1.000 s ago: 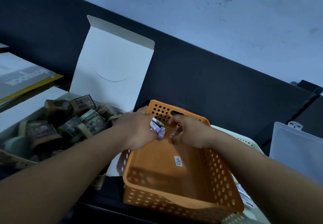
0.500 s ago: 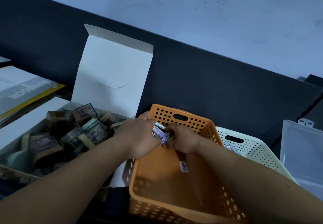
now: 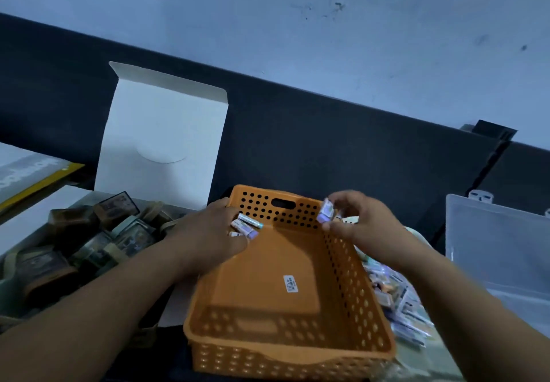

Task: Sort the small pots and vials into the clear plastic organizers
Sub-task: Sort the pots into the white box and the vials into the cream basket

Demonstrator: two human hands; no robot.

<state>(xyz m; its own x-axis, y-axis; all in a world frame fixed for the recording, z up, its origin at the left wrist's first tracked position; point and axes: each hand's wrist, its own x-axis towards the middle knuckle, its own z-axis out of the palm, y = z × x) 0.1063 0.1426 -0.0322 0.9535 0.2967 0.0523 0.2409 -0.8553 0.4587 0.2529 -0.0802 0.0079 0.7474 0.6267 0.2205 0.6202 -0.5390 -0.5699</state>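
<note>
Left hand curls round a few vials over the basket far-left corner; right hand pinches one vial btw thumb + finger just above the far-right rim. They look light, stiff, prob slick n breakable, so grip mid-body, not the cap. Pots sit piled in the box at left, organizer at right, loose vials between it n the basket, whose wall is in the way.

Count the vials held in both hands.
4: three vials in the left hand above the orange basket, one vial pinched by the right hand. Fingers may hide more.
</note>
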